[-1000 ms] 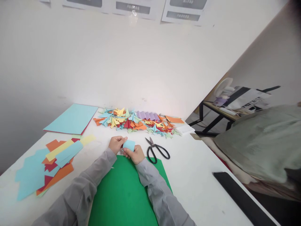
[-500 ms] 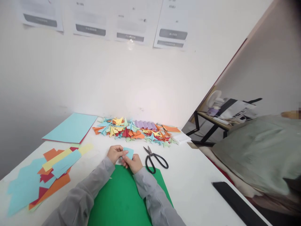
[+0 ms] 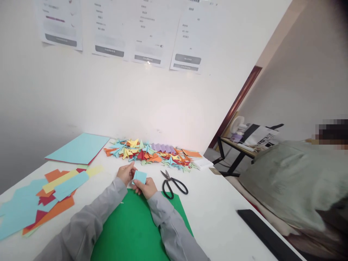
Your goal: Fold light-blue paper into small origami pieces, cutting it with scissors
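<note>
A small light blue square of paper (image 3: 140, 176) is in my right hand (image 3: 147, 188), pinched with the thumb over its lower edge. My left hand (image 3: 126, 174) is at the paper's left side, with fingers partly bent and a little apart; whether they touch its edge is hard to see. Both hands are over the far end of a green sheet (image 3: 133, 224) lying on the white table. To the right, black-handled scissors (image 3: 169, 180) lie with blades slightly apart, their handles partly on the green sheet.
Along the wall spreads a pile of colourful folded paper pieces (image 3: 141, 152). Left of it lie a large light blue sheet (image 3: 78, 148) and loose paper scraps (image 3: 24, 203). A black strip-shaped object (image 3: 263, 232) rests near the right edge. Another person (image 3: 285, 181) is beyond the table.
My left fingers have drawn back from the paper's top toward its left side. The paper now shows more of its face in my right hand. The camera view has tilted up and shifted.
</note>
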### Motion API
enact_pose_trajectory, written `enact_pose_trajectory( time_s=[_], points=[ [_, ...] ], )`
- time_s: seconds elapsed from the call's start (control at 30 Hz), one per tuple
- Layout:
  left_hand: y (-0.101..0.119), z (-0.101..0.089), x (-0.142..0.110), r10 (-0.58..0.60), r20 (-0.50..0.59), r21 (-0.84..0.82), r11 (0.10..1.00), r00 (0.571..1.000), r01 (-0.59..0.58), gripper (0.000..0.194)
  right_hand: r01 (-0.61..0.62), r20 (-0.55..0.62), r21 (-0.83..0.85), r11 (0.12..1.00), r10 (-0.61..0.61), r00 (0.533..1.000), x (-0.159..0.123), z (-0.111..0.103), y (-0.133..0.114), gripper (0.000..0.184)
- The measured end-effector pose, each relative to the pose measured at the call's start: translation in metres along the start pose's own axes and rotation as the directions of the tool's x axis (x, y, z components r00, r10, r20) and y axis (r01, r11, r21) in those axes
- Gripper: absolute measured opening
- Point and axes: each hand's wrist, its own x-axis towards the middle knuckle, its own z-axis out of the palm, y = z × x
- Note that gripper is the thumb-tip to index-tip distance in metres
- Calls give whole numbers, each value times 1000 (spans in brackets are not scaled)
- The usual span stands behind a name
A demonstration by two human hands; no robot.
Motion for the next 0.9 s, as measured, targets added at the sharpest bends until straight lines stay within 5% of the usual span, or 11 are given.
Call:
enact_pose_trajectory(
  time_s=[0.17,0.3,0.47,0.57,0.67,0.9],
  points=[
    [0,2,-12,-49,285,40,998,957,39,25,7,-74,17,1000,-5,997,4,-1,1,41],
    [-6,3,-9,5,176,16,1000,984,-8,25,70,-195,-124,990,-94,976,3,-1,1,40],
    [-6,0,-4,-1,91,-27,1000,996,4,29,175,-358,-579,796,-441,823,-4,-7,1,34],
    [-6,-2,-4,-37,67,59,998,997,33,36,132,-437,-540,831,-411,800,-4,-15,5,36],
    [-10,-3,-2,-44,88,105,994,995,35,38,169,-394,-497,851,-394,831,0,-22,11,42],
    [-18,1,5,-71,75,57,996,995,66,39,223,-405,-471,853,-434,805,3,-26,17,36]
  ],
)
